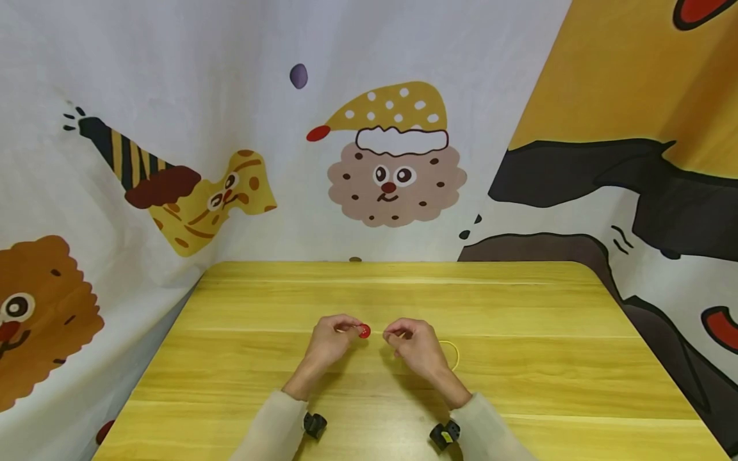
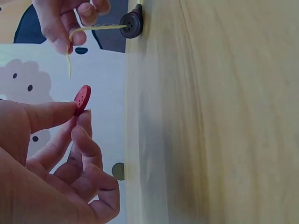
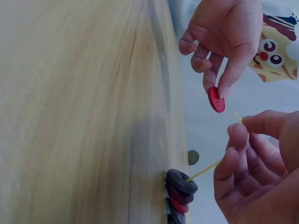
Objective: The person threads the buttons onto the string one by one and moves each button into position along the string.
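My left hand (image 1: 331, 340) pinches a red button (image 2: 82, 99) with several holes between thumb and finger, its edge pointing toward the right hand. Across a small gap, my right hand (image 1: 416, 347) pinches a yellow string (image 3: 204, 171) close to its end, and a short tip sticks out past the fingertips. Button and string tip are apart. From the right hand the string runs to a dark button (image 3: 181, 182), the top one of a row of dark and red buttons on the table. In the head view a loop of string (image 1: 458, 352) shows beside the right hand.
Both hands are above the wooden table (image 1: 519, 384), near its middle. Behind it hangs a cloth (image 1: 259, 38) printed with cartoon food. A dark wrist camera (image 1: 314, 425) sits by the left sleeve and another camera (image 1: 444, 435) by the right.
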### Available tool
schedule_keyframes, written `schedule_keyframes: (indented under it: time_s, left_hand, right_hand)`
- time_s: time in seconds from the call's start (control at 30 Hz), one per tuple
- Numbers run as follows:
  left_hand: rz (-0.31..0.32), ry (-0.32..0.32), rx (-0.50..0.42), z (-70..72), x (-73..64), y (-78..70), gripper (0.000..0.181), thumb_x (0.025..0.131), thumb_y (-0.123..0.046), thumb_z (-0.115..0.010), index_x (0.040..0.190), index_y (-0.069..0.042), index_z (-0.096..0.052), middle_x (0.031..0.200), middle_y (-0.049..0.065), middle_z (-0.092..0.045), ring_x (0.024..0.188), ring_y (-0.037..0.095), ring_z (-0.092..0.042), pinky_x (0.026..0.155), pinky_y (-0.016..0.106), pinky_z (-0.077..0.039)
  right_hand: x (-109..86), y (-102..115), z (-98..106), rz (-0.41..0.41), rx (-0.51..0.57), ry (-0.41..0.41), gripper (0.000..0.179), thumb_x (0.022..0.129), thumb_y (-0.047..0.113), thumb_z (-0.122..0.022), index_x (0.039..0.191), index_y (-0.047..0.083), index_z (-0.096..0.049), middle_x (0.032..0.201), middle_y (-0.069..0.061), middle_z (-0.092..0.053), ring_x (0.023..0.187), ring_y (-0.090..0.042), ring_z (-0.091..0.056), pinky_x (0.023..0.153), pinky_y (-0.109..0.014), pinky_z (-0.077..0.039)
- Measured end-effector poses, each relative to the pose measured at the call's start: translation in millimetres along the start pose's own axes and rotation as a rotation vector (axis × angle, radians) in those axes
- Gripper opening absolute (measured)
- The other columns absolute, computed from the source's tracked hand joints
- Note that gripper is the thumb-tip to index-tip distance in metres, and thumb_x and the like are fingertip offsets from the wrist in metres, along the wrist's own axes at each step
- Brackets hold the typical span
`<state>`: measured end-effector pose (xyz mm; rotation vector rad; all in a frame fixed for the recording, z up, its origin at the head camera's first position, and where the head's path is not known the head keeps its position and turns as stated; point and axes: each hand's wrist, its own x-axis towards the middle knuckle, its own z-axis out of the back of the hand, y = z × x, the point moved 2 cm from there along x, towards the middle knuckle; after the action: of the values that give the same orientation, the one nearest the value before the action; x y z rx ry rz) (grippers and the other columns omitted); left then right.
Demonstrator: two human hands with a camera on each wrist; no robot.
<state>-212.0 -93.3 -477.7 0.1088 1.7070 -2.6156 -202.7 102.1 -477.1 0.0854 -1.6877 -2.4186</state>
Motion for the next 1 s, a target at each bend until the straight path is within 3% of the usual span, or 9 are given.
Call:
schedule_keyframes:
  time_s: [0.33,0.63,1.0]
  left_hand:
    - [-0.018,0.005,-0.042,-5.2,-4.4,-5.6,0.008,0.090,-0.015,-0.072,0.092,-0.009,-0.076,0.087,0.005,-0.073,0.084,0.030,-0.068,0.062,0.027,-0.049]
    - [-0.021,0.006,-0.025,-6.7,-4.6,-7.4,0.009,0.090,-0.015,-0.072,0.093,-0.007,-0.076,0.087,0.005,-0.071,0.081,0.030,-0.066,0.060,0.027,-0.047]
    - [-0.007,0.007,-0.030,-8.8,-4.6,-6.8,0.008,0.090,-0.012,-0.071,0.092,-0.006,-0.075,0.086,0.006,-0.070,0.080,0.032,-0.065,0.059,0.028,-0.046]
  right_hand:
    - [-0.8,-0.6,-3.1,0.038,-0.026,-0.011,0.004,0.089,0.001,-0.069,0.089,-0.001,-0.072,0.081,-0.017,-0.069,0.059,-0.035,-0.064,0.048,-0.024,-0.047]
    - [-1.1,-0.2,-5.2,0.110,-0.170,-0.043,0.006,0.089,0.006,-0.072,0.085,0.002,-0.074,0.074,0.002,-0.068,0.059,-0.007,-0.057,0.054,-0.022,-0.048]
    - [-2.6,2.2,-7.6,0.133,-0.208,-0.038,0.003,0.087,0.004,-0.073,0.084,0.005,-0.074,0.074,0.003,-0.067,0.063,-0.009,-0.059,0.058,-0.022,-0.049]
